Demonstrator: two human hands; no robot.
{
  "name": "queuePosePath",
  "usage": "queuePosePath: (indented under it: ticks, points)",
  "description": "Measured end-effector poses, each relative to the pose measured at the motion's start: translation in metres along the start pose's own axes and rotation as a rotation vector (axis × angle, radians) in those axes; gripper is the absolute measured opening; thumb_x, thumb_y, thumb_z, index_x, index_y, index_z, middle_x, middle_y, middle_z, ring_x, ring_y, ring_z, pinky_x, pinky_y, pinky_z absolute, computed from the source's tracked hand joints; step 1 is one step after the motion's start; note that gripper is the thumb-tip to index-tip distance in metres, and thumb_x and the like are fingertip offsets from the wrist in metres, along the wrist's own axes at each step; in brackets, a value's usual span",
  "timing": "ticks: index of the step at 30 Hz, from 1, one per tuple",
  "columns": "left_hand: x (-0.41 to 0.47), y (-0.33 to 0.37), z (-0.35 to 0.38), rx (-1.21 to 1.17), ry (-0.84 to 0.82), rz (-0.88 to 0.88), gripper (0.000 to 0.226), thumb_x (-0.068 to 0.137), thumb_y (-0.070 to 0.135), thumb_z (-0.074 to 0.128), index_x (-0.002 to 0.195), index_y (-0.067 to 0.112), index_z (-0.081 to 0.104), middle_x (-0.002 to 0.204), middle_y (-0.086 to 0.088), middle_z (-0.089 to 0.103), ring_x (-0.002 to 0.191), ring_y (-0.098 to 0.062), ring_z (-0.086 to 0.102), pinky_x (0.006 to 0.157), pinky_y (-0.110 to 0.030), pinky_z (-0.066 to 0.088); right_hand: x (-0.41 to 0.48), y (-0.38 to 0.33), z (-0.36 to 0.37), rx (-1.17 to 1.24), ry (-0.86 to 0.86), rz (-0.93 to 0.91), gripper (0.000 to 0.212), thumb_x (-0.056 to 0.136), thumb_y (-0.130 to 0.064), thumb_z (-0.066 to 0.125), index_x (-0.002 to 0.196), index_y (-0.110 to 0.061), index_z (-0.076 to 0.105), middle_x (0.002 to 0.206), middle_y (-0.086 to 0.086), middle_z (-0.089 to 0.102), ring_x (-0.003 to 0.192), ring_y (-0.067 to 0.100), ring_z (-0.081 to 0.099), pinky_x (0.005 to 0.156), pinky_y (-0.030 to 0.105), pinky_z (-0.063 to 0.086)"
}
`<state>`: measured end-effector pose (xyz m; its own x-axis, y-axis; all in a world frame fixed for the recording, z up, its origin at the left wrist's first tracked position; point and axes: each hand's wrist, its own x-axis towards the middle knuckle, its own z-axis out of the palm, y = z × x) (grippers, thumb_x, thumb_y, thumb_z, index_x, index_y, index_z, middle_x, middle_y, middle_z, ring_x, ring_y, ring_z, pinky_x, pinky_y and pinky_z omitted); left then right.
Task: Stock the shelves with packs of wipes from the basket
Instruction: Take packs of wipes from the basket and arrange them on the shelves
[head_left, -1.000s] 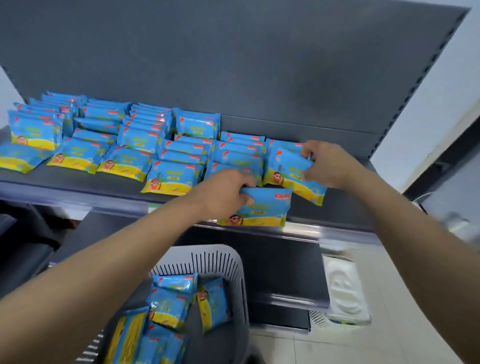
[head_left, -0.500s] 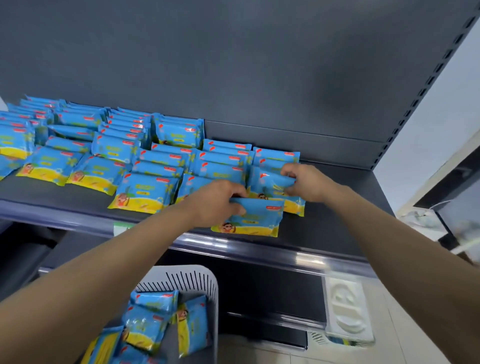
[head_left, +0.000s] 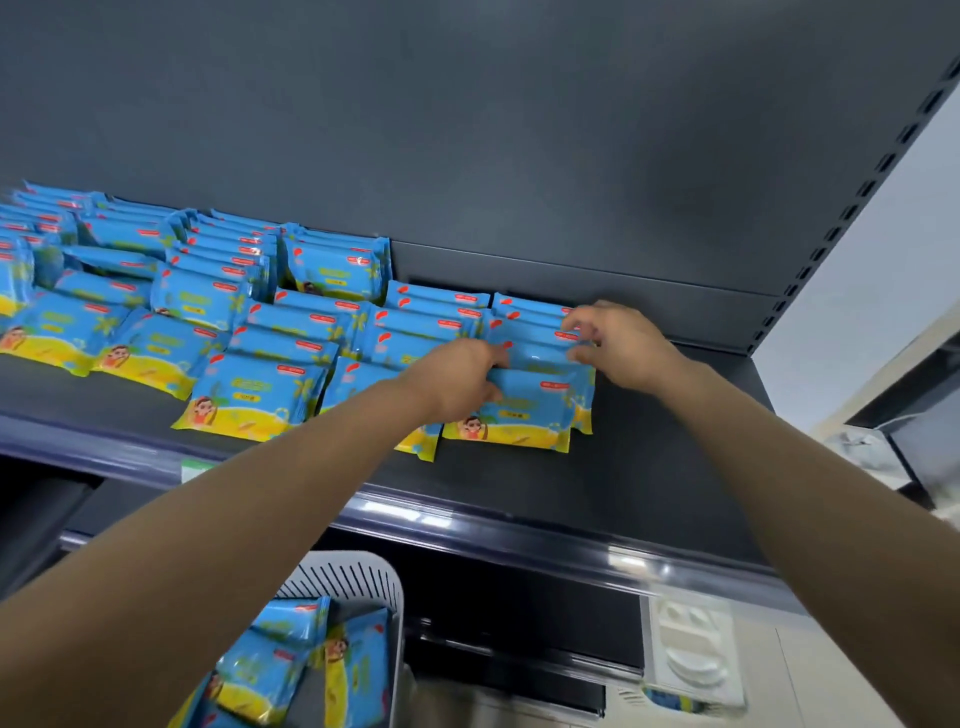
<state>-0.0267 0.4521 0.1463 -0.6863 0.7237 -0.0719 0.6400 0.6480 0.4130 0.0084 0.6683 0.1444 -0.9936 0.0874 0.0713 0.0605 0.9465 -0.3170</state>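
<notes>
Two hands at the shelf (head_left: 649, 483): left hand (head_left: 457, 382) grips front pack of wipes (head_left: 524, 415), right hand (head_left: 618, 343) pinches pack behind (head_left: 537, 353). One basket (head_left: 363, 577) below, at least three spare packs (head_left: 260, 670); shelf rows overlap too much to count.

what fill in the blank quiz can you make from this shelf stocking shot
1. The left hand grips the front pack, which lies on the dark ____.
2. The right hand pinches a second pack just ____ it.
3. Every pack is blue with a ____ strip at its base.
4. Spare packs sit in the white ____ below.
Missing: shelf; behind; yellow; basket.
</notes>
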Motion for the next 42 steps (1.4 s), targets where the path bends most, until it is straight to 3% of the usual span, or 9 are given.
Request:
queuePosePath:
  ticks: [2, 7, 13, 19, 22, 24, 27, 37, 42]
  points:
    - [0.01, 0.001, 0.003, 0.129, 0.001, 0.029, 0.043, 0.083, 0.019, 0.064, 0.124, 0.014, 0.052, 0.126, -0.007, 0.056, 0.111, -0.028, 0.053, 0.09, -0.034, 0.045, -0.004, 0.001, -0.004, -0.013, 0.063, -0.008, 0.026, 0.085, -0.018, 0.063, 0.111, -0.017, 0.06, 0.098, 0.002, 0.053, 0.089, 0.018, 0.053, 0.078, 0.03, 0.043]
    - [0.028, 0.002, 0.009, 0.265, 0.035, 0.08, 0.045, 0.082, 0.023, 0.064, 0.124, 0.013, 0.05, 0.124, -0.008, 0.053, 0.115, -0.026, 0.047, 0.095, -0.035, 0.034, -0.016, -0.014, -0.014, -0.044, 0.156, -0.021, 0.024, 0.088, -0.016, 0.057, 0.112, -0.015, 0.06, 0.1, 0.007, 0.057, 0.089, 0.025, 0.056, 0.079, 0.038, 0.048]
    - [0.017, -0.001, 0.011, 0.324, 0.166, 0.118, 0.047, 0.082, 0.024, 0.061, 0.125, 0.012, 0.047, 0.123, -0.007, 0.048, 0.118, -0.025, 0.042, 0.099, -0.034, 0.029, -0.031, -0.044, -0.02, -0.145, 0.172, -0.019, 0.03, 0.09, -0.026, 0.055, 0.119, -0.015, 0.057, 0.111, 0.007, 0.058, 0.106, 0.026, 0.052, 0.082, 0.034, 0.042]
    - [-0.043, -0.008, -0.033, 0.309, 0.588, 0.13, 0.042, 0.08, 0.018, 0.066, 0.118, 0.005, 0.054, 0.111, -0.014, 0.054, 0.107, -0.034, 0.048, 0.096, -0.037, 0.03, -0.043, -0.1, -0.037, -0.24, 0.391, -0.053, 0.05, 0.087, -0.041, 0.057, 0.127, -0.011, 0.052, 0.125, 0.01, 0.055, 0.12, 0.029, 0.044, 0.096, 0.039, 0.033]
    - [-0.081, -0.009, -0.064, 0.332, 0.721, 0.155, 0.041, 0.074, 0.015, 0.072, 0.111, 0.003, 0.056, 0.108, -0.016, 0.056, 0.101, -0.036, 0.052, 0.092, -0.038, 0.033, -0.047, -0.14, -0.047, -0.225, 0.46, -0.12, 0.054, 0.087, -0.043, 0.057, 0.129, -0.011, 0.05, 0.129, 0.008, 0.052, 0.124, 0.027, 0.039, 0.1, 0.037, 0.028]
    - [-0.106, -0.01, -0.083, 0.379, 0.777, 0.164, 0.047, 0.072, 0.017, 0.074, 0.113, 0.002, 0.056, 0.112, -0.016, 0.056, 0.104, -0.037, 0.052, 0.098, -0.037, 0.029, -0.052, -0.169, -0.054, -0.208, 0.507, -0.154, 0.057, 0.086, -0.046, 0.056, 0.13, -0.011, 0.048, 0.129, 0.007, 0.052, 0.126, 0.027, 0.038, 0.101, 0.036, 0.025]
    - [-0.143, -0.013, -0.109, 0.458, 0.831, 0.174, 0.055, 0.071, 0.02, 0.075, 0.119, 0.002, 0.055, 0.118, -0.015, 0.056, 0.111, -0.035, 0.052, 0.107, -0.042, 0.025, -0.06, -0.209, -0.063, -0.196, 0.59, -0.198, 0.057, 0.084, -0.046, 0.059, 0.128, -0.012, 0.049, 0.127, 0.006, 0.052, 0.125, 0.026, 0.039, 0.101, 0.036, 0.024]
    - [-0.25, -0.046, -0.129, 0.581, 0.881, 0.116, 0.062, 0.071, 0.021, 0.074, 0.124, 0.001, 0.05, 0.126, -0.019, 0.051, 0.116, -0.036, 0.047, 0.108, -0.045, 0.024, -0.101, -0.312, -0.048, -0.154, 0.713, -0.337, 0.054, 0.081, -0.039, 0.062, 0.125, -0.01, 0.051, 0.123, 0.009, 0.055, 0.122, 0.031, 0.044, 0.098, 0.033, 0.017]
    - [-0.289, -0.091, -0.093, 0.479, 0.851, 0.056, 0.052, 0.074, 0.019, 0.07, 0.119, -0.003, 0.054, 0.121, -0.022, 0.053, 0.109, -0.039, 0.05, 0.097, -0.044, 0.032, -0.119, -0.338, 0.019, -0.066, 0.65, -0.415, 0.044, 0.077, -0.031, 0.063, 0.114, -0.006, 0.059, 0.11, 0.012, 0.061, 0.105, 0.035, 0.054, 0.09, 0.04, 0.032]
